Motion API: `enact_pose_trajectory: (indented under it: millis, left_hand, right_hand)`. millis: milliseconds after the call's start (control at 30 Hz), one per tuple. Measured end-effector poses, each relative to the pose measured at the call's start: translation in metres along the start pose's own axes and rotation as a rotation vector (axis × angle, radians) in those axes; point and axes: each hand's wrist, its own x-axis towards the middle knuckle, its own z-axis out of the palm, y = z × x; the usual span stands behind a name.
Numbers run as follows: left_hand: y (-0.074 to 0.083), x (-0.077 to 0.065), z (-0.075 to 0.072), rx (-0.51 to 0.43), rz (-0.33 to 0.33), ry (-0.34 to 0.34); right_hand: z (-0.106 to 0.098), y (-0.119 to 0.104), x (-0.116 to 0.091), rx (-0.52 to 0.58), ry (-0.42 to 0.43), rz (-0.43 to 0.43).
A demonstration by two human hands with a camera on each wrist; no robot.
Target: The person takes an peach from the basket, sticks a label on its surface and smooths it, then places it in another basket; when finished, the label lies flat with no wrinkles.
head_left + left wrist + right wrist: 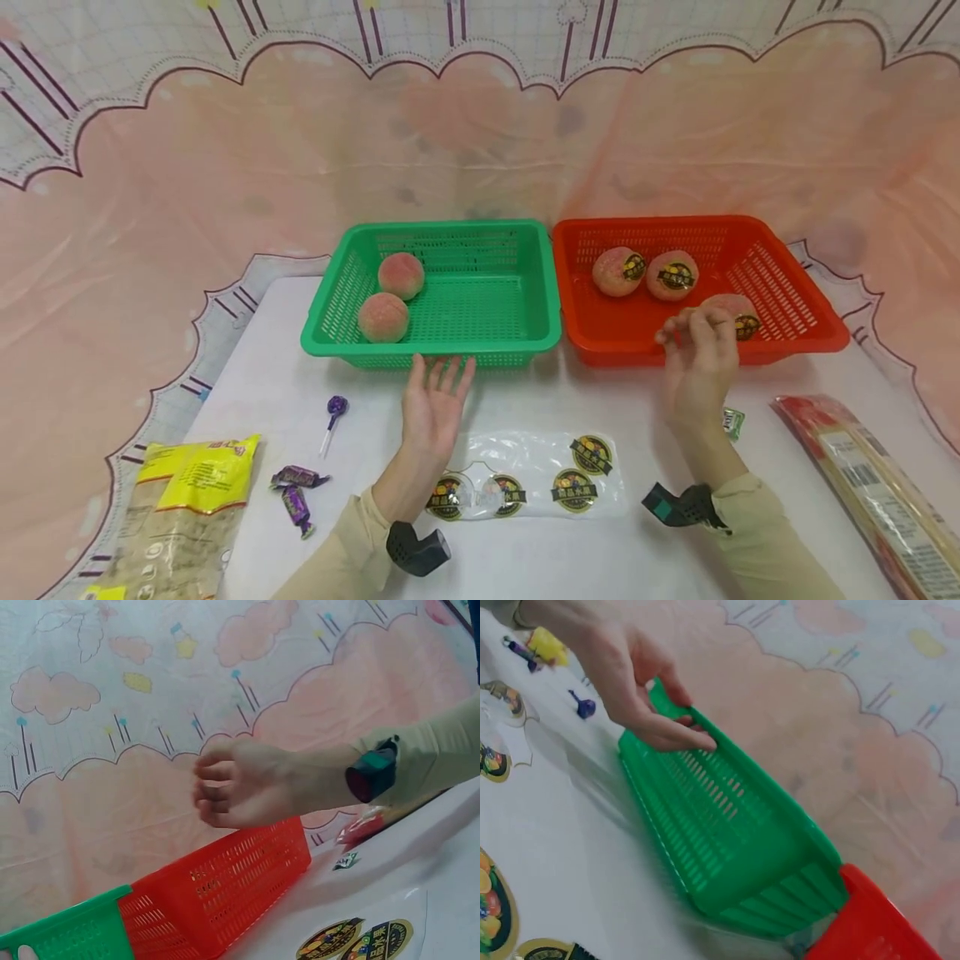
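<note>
My left hand [435,408] is at the front rim of the green basket [431,348], its straight fingertips right at the edge. Inside that basket, two plain pink peaches [401,276] sit on the left side. Over the front of the red basket [615,354] is my right hand [701,375], fingers loosely bent. The left wrist view shows nothing in that right hand [255,784]. Just behind its fingers lies a peach [735,307] with a black and gold sticker, partly covered by the hand. Two more stickered peaches [672,275] rest farther back in the red basket.
A clear sheet [525,446] with several round stickers lies between my forearms. To the left are a purple lollipop [337,407], two purple-wrapped candies [296,504] and a yellow-topped bag [187,500]. At right lie a small green packet [733,423] and a long package [870,492].
</note>
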Motion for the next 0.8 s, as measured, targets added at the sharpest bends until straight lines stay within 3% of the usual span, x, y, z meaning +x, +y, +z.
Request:
enact_pose_trajectory:
  millis: [233,400,500,800]
  left_hand:
    - [0.001,0.0,-0.002,0.014,0.023,0.004]
    - [0.001,-0.001,-0.002,0.025,0.039,0.003]
    - [0.0,0.0,-0.004,0.033,0.047,0.004]
    - [-0.003,0.001,-0.006,0.03,0.062,0.018]
  right_hand:
    - [0.037,0.023,0.015,-0.24,-0.319,0.138]
    - [0.069,0.046,0.032,-0.477,-0.491,0.237]
    - [0.088,0.064,0.04,-0.56,-0.528,0.282]
    - [0.138,0.111,0.057,-0.626,-0.533,0.384]
